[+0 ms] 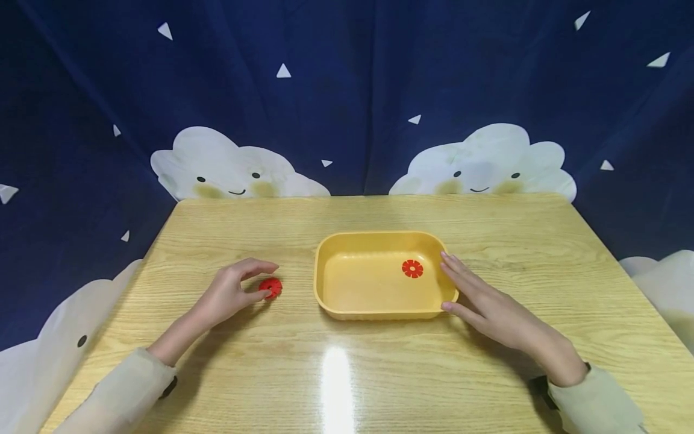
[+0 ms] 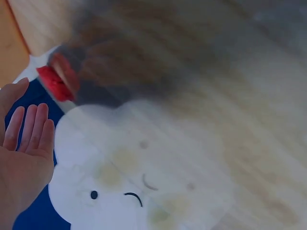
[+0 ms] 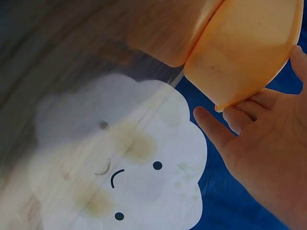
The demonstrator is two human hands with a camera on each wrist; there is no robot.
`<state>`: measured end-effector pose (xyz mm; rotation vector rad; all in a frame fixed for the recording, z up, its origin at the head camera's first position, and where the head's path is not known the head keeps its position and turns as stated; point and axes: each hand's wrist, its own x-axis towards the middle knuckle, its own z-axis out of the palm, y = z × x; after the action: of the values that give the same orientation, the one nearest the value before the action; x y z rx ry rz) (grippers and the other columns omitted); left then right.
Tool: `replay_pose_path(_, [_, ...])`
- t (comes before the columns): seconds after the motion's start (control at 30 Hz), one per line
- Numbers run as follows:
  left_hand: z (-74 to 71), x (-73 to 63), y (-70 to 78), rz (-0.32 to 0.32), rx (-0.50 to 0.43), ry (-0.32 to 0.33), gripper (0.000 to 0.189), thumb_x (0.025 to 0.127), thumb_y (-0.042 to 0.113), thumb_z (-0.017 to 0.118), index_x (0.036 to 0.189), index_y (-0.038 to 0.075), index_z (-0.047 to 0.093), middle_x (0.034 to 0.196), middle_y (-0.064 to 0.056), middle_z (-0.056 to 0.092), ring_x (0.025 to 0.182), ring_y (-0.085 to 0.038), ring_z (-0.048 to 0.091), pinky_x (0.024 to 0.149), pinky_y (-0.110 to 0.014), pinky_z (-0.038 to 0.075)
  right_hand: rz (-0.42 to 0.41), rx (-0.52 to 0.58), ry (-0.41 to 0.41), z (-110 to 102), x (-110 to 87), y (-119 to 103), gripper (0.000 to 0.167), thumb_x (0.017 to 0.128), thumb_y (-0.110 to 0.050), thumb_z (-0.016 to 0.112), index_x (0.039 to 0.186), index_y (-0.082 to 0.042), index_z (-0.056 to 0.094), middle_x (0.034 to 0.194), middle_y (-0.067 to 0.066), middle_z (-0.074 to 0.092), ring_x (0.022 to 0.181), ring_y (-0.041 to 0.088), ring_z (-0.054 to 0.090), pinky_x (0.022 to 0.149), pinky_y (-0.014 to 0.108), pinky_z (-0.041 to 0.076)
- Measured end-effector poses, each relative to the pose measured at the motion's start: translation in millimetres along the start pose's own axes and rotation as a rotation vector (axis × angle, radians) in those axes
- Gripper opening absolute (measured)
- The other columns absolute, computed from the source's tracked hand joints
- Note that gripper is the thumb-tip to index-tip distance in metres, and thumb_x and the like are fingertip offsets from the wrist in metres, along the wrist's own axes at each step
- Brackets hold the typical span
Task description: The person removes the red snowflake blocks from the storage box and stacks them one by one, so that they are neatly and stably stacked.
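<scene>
My left hand [image 1: 226,293] is at a red notched plastic disc [image 1: 271,287] on the table, left of a yellow tray [image 1: 320,274]. Its thumb tip overlaps the disc in the head view. In the left wrist view, the fingers of the left hand [image 2: 26,143] are spread apart, and the red disc [image 2: 56,82] shows beyond them with a gap. My right hand [image 1: 496,310] rests its fairly straight fingers and thumb against the tray's right end. A second red notched disc [image 1: 412,269] lies flat inside the tray, toward the right.
The wooden table [image 1: 260,374] reaches back to a dark blue curtain [image 1: 347,90] printed with white smiling clouds and small triangles. This curtain also hangs along the table's left and right sides.
</scene>
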<state>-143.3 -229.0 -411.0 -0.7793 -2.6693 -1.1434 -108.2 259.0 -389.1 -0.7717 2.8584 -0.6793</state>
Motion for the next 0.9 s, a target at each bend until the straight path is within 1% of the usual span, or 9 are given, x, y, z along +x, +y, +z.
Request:
replay_pose_path(0.2, [2.4,14.2,23.5,-0.001,-0.057,-0.031,0.046,0.074,-0.006,0.082,0.118,0.003,0.068,0.118,-0.006,0.068,0.11,-0.023,0.064,0.096,-0.033,0.051,0.003,0.008,-0.001,-0.4,-0.2,-0.6,0.074,0.1,-0.047,0.052,0.158,-0.017,0.018,0.164,-0.004,0.007,0.149,0.021,0.012,0.114,0.051,0.027])
replay_pose_path(0.27, [4.8,19.5,31.1,0.009,-0.092,-0.049,0.046,0.076,-0.007,0.08,0.119,0.003,0.068,0.119,-0.006,0.067,0.111,-0.023,0.063,0.097,-0.033,0.05,0.002,0.007,0.0,-0.4,-0.3,-0.8,0.074,0.1,-0.047,0.052,0.158,-0.017,0.018,0.164,-0.004,0.007,0.149,0.021,0.013,0.114,0.051,0.027])
replay_pose_path(0.4, [12.1,31.3,44.0,0.048,-0.159,-0.071,0.046,0.076,-0.009,0.079,0.119,0.001,0.067,0.118,-0.008,0.067,0.113,-0.024,0.062,0.099,-0.032,0.049,0.001,0.003,0.004,-0.4,-0.6,-0.9,0.073,0.1,-0.047,0.051,0.158,-0.016,0.019,0.164,-0.004,0.007,0.149,0.021,0.013,0.114,0.05,0.027])
replay_pose_path(0.6, [28.0,52.5,57.0,0.095,-0.209,-0.098,0.044,0.078,-0.004,0.08,0.119,0.002,0.067,0.116,-0.009,0.068,0.113,-0.023,0.062,0.1,-0.028,0.047,-0.005,0.004,0.004,-0.1,-0.1,0.1,0.073,0.1,-0.047,0.052,0.158,-0.016,0.019,0.164,-0.003,0.007,0.149,0.02,0.012,0.114,0.051,0.027])
replay_pose_path(0.67, [33.9,59.8,59.7,0.108,-0.217,-0.112,0.044,0.077,-0.005,0.079,0.12,0.001,0.066,0.117,-0.009,0.068,0.113,-0.024,0.063,0.1,-0.03,0.048,-0.007,0.007,0.004,-0.1,0.1,0.3,0.073,0.1,-0.046,0.052,0.158,-0.016,0.018,0.164,-0.003,0.006,0.149,0.021,0.012,0.114,0.051,0.028])
replay_pose_path(0.73, [40.4,67.3,61.6,0.121,-0.234,-0.13,0.046,0.077,-0.007,0.079,0.12,0.0,0.066,0.117,-0.01,0.068,0.114,-0.025,0.063,0.1,-0.034,0.049,-0.007,0.009,0.003,-0.1,0.3,0.5,0.073,0.1,-0.046,0.051,0.158,-0.016,0.018,0.164,-0.003,0.006,0.149,0.02,0.012,0.114,0.05,0.027])
replay_pose_path(0.8, [47.1,75.2,63.7,0.138,-0.247,-0.148,0.045,0.077,-0.008,0.078,0.12,-0.002,0.065,0.117,-0.013,0.068,0.113,-0.025,0.063,0.099,-0.035,0.049,-0.006,0.008,0.004,-0.2,0.2,0.6,0.073,0.1,-0.047,0.051,0.158,-0.016,0.018,0.164,-0.003,0.007,0.149,0.02,0.012,0.114,0.049,0.027])
replay_pose_path(0.83, [50.8,79.1,65.4,0.139,-0.26,-0.158,0.045,0.077,-0.009,0.078,0.12,-0.002,0.065,0.117,-0.013,0.068,0.114,-0.026,0.063,0.099,-0.037,0.049,-0.005,0.008,0.005,-0.3,0.1,0.5,0.073,0.1,-0.047,0.051,0.158,-0.016,0.019,0.164,-0.003,0.007,0.149,0.02,0.012,0.115,0.049,0.027])
replay_pose_path(0.9, [58.1,87.2,68.9,0.137,-0.278,-0.177,0.043,0.078,-0.008,0.078,0.119,-0.003,0.065,0.116,-0.015,0.067,0.114,-0.026,0.062,0.1,-0.035,0.049,-0.003,0.007,0.005,-0.4,0.0,0.3,0.073,0.1,-0.047,0.051,0.158,-0.016,0.019,0.164,-0.003,0.007,0.149,0.02,0.012,0.115,0.049,0.026])
